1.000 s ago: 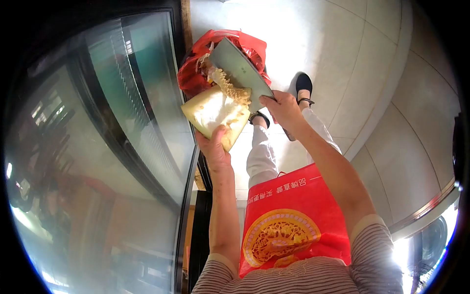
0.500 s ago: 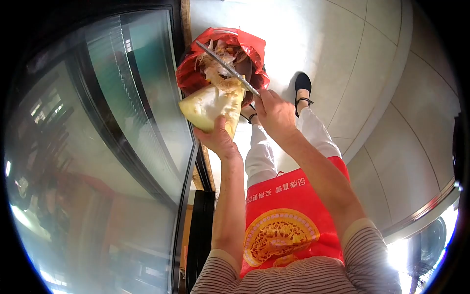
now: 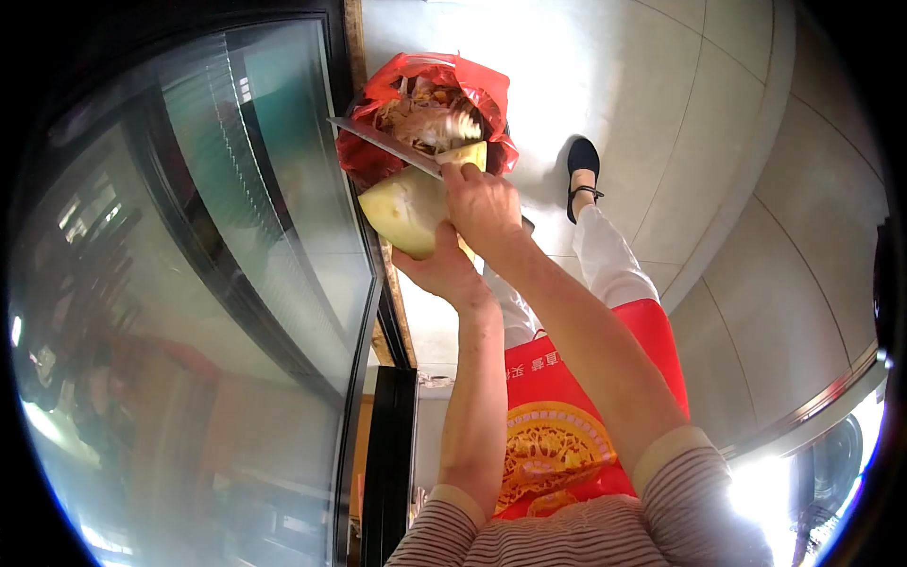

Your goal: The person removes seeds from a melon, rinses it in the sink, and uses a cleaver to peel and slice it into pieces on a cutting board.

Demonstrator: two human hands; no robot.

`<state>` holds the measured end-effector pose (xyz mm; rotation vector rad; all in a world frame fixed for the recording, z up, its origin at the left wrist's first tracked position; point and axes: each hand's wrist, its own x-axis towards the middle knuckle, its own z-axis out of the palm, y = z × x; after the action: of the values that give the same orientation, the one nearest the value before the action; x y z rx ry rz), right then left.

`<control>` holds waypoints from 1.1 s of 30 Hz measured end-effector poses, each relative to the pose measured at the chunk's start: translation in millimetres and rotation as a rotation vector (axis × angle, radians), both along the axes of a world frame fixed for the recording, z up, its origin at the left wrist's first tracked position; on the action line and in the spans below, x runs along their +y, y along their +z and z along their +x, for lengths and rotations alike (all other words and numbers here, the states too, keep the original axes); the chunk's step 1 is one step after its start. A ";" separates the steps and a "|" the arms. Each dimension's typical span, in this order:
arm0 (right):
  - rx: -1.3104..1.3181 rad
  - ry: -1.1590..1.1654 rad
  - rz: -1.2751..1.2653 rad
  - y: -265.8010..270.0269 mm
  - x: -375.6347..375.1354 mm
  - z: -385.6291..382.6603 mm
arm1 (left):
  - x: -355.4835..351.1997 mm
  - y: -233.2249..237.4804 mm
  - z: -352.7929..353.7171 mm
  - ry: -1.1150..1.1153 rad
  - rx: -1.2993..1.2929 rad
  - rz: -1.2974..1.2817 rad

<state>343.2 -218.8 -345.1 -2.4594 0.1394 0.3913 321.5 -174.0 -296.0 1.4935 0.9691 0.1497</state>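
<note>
A large pale yellow-green melon-like piece [image 3: 406, 206] is tilted over the near edge of a red plastic bag [image 3: 487, 85]. My left hand [image 3: 442, 265] grips it from below, with the thumb on its near side. My right hand [image 3: 480, 203] is closed around the handle of a long knife [image 3: 383, 140]. The blade points up and left across the bag's opening, just above the piece. Inside the bag lie stringy scraps and peelings [image 3: 420, 118], partly blurred.
A black-framed glass door [image 3: 274, 208] stands close on the left. Below are a tiled floor [image 3: 661, 123], a dark shoe [image 3: 583, 156], white trousers [image 3: 609, 255] and a red apron [image 3: 652, 345] with a printed pattern.
The knife has swung left and lower, and my right hand has moved left, close to my left hand. The piece has turned and its stringy inner part no longer hangs from it.
</note>
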 end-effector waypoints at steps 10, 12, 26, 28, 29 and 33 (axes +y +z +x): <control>0.025 -0.177 0.159 -7.8 -23.5 4.7 | 23.6 -7.7 1.0 0.108 0.045 0.066; 0.003 -0.193 0.174 -1.9 -29.1 6.4 | 27.5 -9.5 -0.2 0.099 0.044 0.077; 0.327 -0.499 0.721 34.7 -46.6 -26.5 | 62.9 -12.0 -7.5 -0.054 0.024 -0.098; 0.480 -0.624 0.787 37.7 -58.0 -16.4 | 69.5 -8.5 -5.6 -0.079 0.037 -0.169; 0.518 -0.673 0.863 36.6 -62.1 -12.6 | 71.8 -7.0 -4.4 -0.093 0.045 -0.207; 0.610 -0.783 1.042 41.4 -64.4 -2.4 | 81.0 -9.6 -5.9 -0.158 0.039 -0.354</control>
<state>340.8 -283.2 -303.7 -1.0833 0.8668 0.6271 315.7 -93.0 -305.6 1.2415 0.8540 -0.1590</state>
